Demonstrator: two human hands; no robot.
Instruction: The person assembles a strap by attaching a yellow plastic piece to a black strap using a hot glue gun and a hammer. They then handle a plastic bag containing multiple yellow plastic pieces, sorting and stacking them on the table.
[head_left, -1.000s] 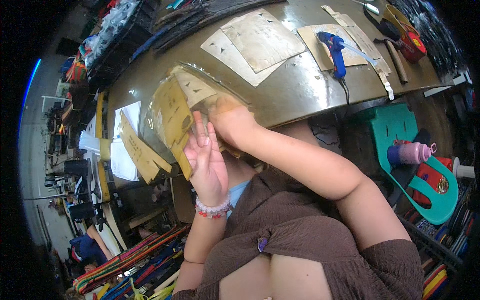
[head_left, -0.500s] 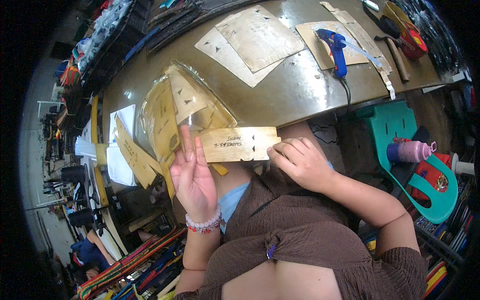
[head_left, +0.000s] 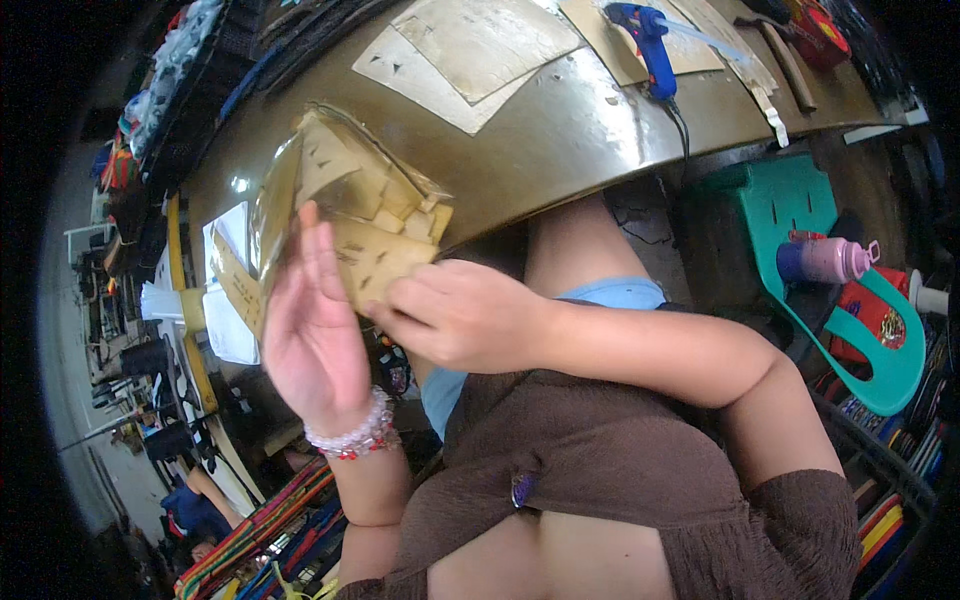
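A tan card pattern piece [head_left: 375, 262] with dark notches and handwriting is pinched by its near edge in my right hand [head_left: 465, 312]. It lies at the mouth of a clear plastic bag [head_left: 420, 180] that holds several similar card pieces [head_left: 335, 165]. My left hand [head_left: 318, 335], a beaded bracelet at its wrist, is palm up with fingers stretched along the bag's left side, beside the card. Motion blurs that hand, and its contact with the bag is partly hidden.
On the table [head_left: 560, 165] lie large card sheets [head_left: 490, 50], a blue glue gun [head_left: 655, 60] with its cord, and a hammer [head_left: 790, 65]. White papers [head_left: 230, 325] are at left. A green plastic chair [head_left: 795, 195] with a pink-purple bottle [head_left: 825, 260] stands at right.
My right hand has moved left with the card piece, bringing it to the bag's mouth among the other pieces. My left hand has shifted left. The whole view has tilted slightly.
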